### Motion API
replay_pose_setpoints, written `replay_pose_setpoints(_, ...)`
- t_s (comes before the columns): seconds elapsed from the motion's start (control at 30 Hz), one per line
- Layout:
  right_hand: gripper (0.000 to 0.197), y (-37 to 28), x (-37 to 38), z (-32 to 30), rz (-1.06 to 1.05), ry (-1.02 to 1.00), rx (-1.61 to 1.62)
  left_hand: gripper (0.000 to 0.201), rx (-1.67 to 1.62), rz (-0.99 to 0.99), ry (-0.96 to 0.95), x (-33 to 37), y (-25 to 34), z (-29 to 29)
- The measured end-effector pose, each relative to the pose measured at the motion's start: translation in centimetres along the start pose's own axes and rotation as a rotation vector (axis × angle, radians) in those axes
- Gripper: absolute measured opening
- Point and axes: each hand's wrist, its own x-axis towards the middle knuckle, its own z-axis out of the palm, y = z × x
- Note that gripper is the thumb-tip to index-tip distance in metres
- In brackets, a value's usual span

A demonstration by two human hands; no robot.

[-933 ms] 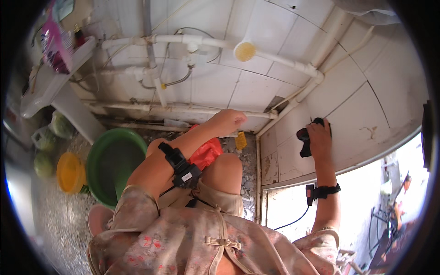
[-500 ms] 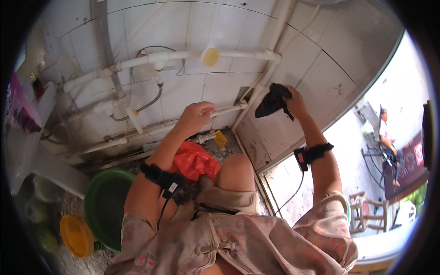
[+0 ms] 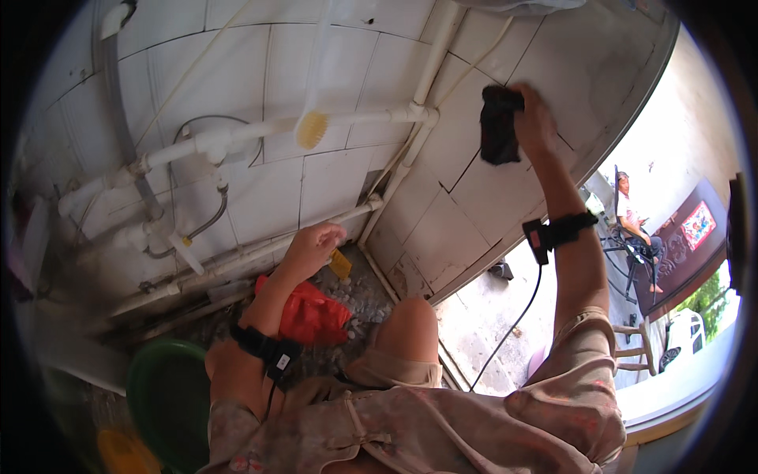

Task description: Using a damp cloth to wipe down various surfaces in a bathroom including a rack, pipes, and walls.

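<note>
A black cloth [image 3: 500,126] hangs folded from my right hand [image 3: 538,122], whose fingers are closed round its edge. That arm is raised high in front of the tiled side wall [image 3: 482,205]; whether the cloth touches the tiles I cannot tell. My left hand [image 3: 312,246] is lifted before the lower wall pipe, loosely bent, with nothing visible in it. Beneath the left hand lies a red plastic bag [image 3: 304,316] on the wet ground, beside a small yellow object [image 3: 339,264].
White pipes [image 3: 276,126] run along the tiled walls, and a long-handled brush [image 3: 313,130] hangs in front of one. A green basin [image 3: 154,395] and a yellow container [image 3: 122,452] stand low at left. Through the doorway at right are a seated person [image 3: 634,217] and a wooden stool [image 3: 634,347].
My right hand has moved up along the side wall with the black cloth, which now hangs straighter. The view has turned to the right, so the left hand appears lower and further left.
</note>
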Motion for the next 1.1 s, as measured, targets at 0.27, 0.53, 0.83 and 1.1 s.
replay_pose_setpoints(0.27, 0.023, 2.1, 7.7, 5.5, -0.429, 0.309, -0.402, 0.017, -0.078, -0.042, -0.033, 0.5, -5.2, 0.7)
replay_pose_setpoints(0.53, 0.033, -2.3, 4.4, 9.6, -0.424, 0.013, -0.349, 0.017, -0.139, -0.067, -0.088, 0.5, -5.8, 1.0)
replay_pose_setpoints(0.83, 0.031, -1.9, -7.5, 9.5, -0.646, -0.384, -0.247, 0.017, -0.203, -0.066, -0.057, -0.9, -5.2, -0.3)
replay_pose_setpoints(1.1, 0.040, -5.8, 2.5, 5.9, -0.688, -0.007, -0.326, 0.018, -0.205, -0.096, 0.002, -1.4, -4.3, -1.4)
